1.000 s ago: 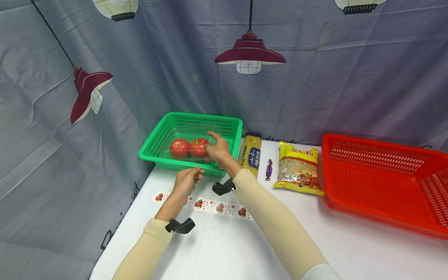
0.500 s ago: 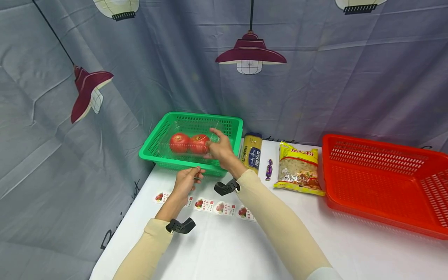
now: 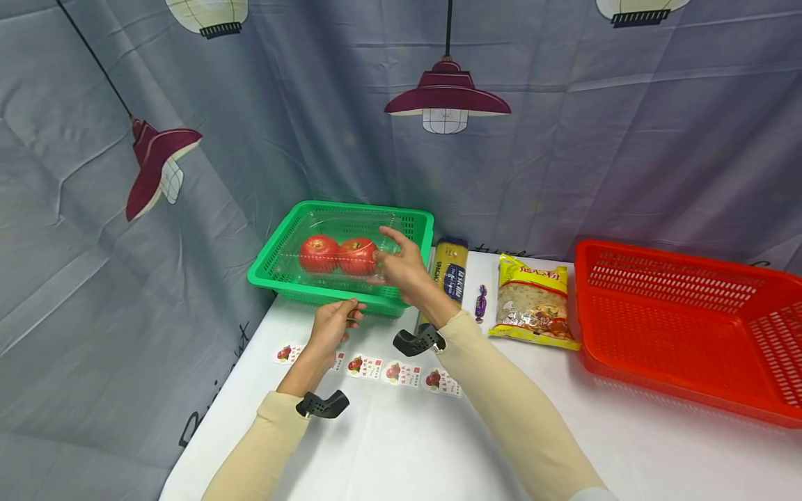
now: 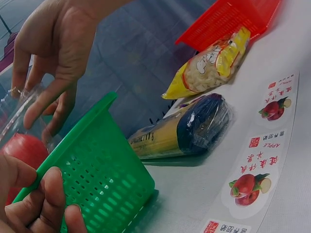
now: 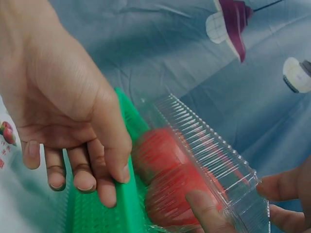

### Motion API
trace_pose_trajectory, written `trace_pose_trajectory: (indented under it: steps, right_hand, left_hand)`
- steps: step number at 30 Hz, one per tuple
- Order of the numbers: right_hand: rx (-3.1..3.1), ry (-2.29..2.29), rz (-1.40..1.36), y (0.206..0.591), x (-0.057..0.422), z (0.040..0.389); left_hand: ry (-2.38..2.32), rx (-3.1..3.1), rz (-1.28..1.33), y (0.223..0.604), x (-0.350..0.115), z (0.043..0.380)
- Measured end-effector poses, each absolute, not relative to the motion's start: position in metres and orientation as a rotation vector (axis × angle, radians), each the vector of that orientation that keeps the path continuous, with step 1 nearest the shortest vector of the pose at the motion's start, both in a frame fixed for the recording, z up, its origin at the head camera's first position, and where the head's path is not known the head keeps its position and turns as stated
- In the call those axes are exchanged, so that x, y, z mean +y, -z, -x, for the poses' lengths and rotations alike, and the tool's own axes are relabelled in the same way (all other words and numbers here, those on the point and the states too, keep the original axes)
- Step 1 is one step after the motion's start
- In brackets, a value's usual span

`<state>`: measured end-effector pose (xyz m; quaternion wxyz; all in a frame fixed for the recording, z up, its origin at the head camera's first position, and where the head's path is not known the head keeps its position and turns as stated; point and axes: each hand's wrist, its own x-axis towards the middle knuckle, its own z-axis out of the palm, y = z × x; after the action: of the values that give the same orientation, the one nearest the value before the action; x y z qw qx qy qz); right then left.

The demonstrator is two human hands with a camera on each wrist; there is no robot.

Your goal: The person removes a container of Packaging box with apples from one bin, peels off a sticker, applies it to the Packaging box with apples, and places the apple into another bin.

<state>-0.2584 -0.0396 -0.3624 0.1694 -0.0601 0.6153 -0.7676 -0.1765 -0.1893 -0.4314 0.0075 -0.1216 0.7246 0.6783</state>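
Note:
Two red apples [image 3: 319, 253] show through a clear ribbed plastic box [image 5: 209, 141], which overlaps the inside of the green basket [image 3: 385, 306] in the head view. My right hand [image 3: 406, 270] holds the box by its right end, thumb on the near side and fingers at the far corner. At the basket's front rim, my left hand [image 3: 332, 325] pinches the edge between thumb and fingers, as the left wrist view shows. That same left hand [image 5: 77, 102] looms large in the right wrist view, partly covering the basket.
Right of the basket lie a spaghetti pack [image 3: 452, 268], a purple wrapped candy [image 3: 481, 304] and a yellow food bag [image 3: 532, 303]. A red basket [image 3: 677, 348] stands at the far right. A strip of apple stickers [image 3: 365, 366] lies in front, partly behind my left forearm.
My right hand has shifted slightly right, and the box with the apples has risen a little and levelled out. My left hand has stayed at the basket rim.

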Motion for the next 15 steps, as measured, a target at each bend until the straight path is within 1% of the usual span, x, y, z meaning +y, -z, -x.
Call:
trace_pose_trajectory:
  steps: [2,15]
  right_hand:
    - [1.736,2.189,0.177,0.360,-0.037,0.256]
    - [1.667,2.245,0.198,0.351,-0.019,0.247]
  left_hand:
    - [-2.130,2.263,0.374,0.442,-0.193,0.181]
    - [-2.139,2.261,0.383,0.441,-0.192,0.180]
